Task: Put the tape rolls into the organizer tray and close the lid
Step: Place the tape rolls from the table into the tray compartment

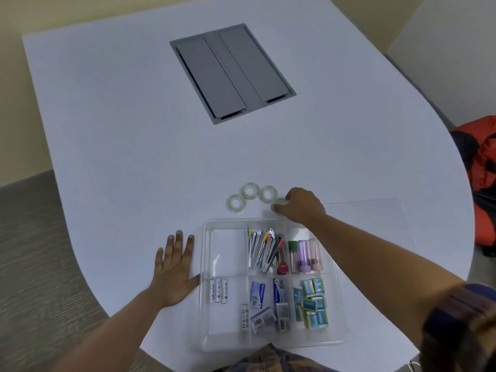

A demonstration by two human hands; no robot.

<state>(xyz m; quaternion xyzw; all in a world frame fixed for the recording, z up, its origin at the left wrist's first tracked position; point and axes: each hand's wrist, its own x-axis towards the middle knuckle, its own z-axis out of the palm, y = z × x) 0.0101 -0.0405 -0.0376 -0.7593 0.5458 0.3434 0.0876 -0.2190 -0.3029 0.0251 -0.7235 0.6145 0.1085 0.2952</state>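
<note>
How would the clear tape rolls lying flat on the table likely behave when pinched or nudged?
Each tape roll lies flat on its face, so a nudge should probably slide it across the smooth table rather than roll it. They look small and hollow, likely light. The glossy clear sides may feel slippery to the right hand.

Your right hand (302, 206) reaches past the clear organizer tray (205, 312), fingers closing on a tape roll (280, 202) beside three others (251, 191) on the white tabletop (120, 130). Your left hand (175, 269) lies flat, thumb against the tray's left wall. The lid (367, 210) lies off to the right.
</note>
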